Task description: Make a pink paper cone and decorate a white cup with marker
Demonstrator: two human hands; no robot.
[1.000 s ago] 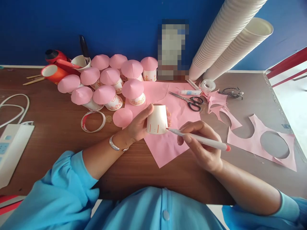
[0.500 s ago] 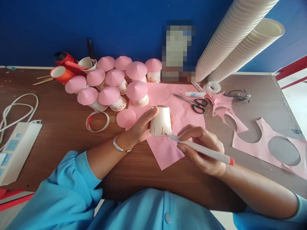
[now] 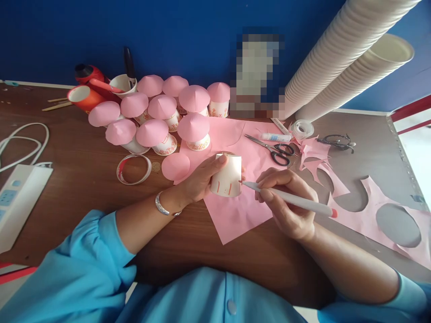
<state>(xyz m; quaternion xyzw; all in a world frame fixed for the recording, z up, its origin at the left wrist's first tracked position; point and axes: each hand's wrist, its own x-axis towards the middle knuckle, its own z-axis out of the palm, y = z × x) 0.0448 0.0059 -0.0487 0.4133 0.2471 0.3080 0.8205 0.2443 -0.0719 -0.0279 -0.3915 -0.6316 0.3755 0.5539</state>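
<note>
My left hand (image 3: 205, 177) is wrapped round a white paper cup (image 3: 227, 172), held upside down over the pink paper (image 3: 232, 220). Short red strokes show on the cup's side, low down near its rim. In my right hand (image 3: 288, 197) is a white marker (image 3: 299, 201) with a red end, gripped between thumb and fingers. Its tip is at the cup's right edge; whether it touches I cannot tell. Behind the cup stand several drawn-on paper cups with pink cone tops (image 3: 193, 126). A loose pink cone (image 3: 175, 166) lies left of my left hand.
Black-handled scissors (image 3: 281, 150), a glue stick (image 3: 274, 137) and clear tape (image 3: 301, 128) lie at the right, near pink paper scraps (image 3: 370, 206). Tall cup stacks (image 3: 336, 58) lean against the blue wall. At left are a tape ring (image 3: 134, 169) and a power strip (image 3: 25, 202).
The marker tip has moved from the cup's lower front to its right edge. The cup looks slightly turned, and the view has shifted a little.
</note>
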